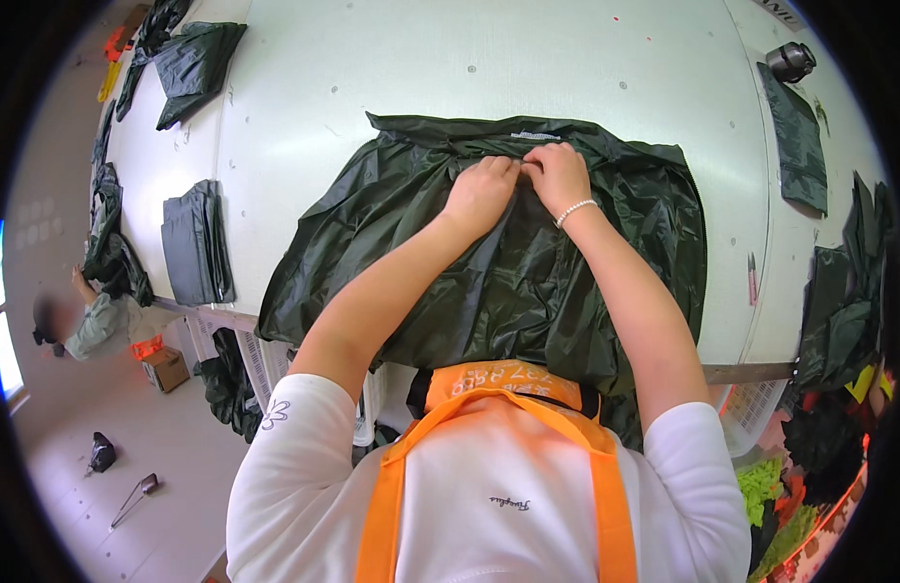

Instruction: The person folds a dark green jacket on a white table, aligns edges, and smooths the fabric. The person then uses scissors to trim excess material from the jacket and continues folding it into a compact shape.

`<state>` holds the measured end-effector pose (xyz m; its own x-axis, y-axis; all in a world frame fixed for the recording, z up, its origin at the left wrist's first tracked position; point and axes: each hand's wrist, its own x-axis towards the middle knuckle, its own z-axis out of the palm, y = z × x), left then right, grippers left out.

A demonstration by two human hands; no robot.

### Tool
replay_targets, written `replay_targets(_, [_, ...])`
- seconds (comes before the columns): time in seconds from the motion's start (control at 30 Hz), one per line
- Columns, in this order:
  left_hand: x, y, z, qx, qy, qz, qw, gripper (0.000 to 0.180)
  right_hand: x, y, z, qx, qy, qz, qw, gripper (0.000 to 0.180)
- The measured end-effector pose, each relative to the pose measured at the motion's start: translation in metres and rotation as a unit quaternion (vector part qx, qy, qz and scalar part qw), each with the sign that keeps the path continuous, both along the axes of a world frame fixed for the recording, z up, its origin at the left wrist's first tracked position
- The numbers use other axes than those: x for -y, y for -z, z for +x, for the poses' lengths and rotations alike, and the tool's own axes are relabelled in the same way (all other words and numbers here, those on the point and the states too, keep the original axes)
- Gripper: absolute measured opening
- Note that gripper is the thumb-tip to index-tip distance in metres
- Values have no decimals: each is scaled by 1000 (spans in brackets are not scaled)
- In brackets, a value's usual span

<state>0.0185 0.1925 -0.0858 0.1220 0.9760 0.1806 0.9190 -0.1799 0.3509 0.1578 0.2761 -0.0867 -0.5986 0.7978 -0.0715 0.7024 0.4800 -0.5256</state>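
Observation:
A dark green, shiny garment of thin, rainwear-like fabric lies spread and wrinkled on the white table in front of me, its near part hanging over the edge. My left hand rests on its upper part, fingers bent and pinching the fabric. Close beside it, almost touching, my right hand pinches the same spot, a beaded bracelet on its wrist. A pale printed strip shows just beyond my fingers. What exactly lies between the fingertips is hidden.
A folded dark green stack lies to the left, more dark fabric beyond it. On the right are a narrow pen-like tool, a folded camouflage piece and a dark metal flask. Plastic crates stand below. Another person works far left.

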Motion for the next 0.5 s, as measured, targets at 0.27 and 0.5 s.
replay_targets(0.27, [-52,-8,-30,215,-74,-214,950,29,23,2,13,-85,-39,169,981,38])
replay_targets(0.5, [-79,-3,-71,48,-46,-101,993,27,15,5,9,-32,-59,187,980,35])
